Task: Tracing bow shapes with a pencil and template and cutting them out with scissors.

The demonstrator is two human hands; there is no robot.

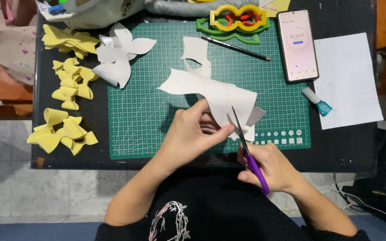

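scissors [248, 151] handles hidden in right hand [271, 167]

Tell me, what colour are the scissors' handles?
Purple, on the scissors in the right hand; head view.

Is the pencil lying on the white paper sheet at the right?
No, the pencil lies on the green mat, left of the phone.

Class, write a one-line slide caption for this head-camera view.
Left hand holds a white foam sheet while the right hand cuts it with purple-handled scissors over a green cutting mat.
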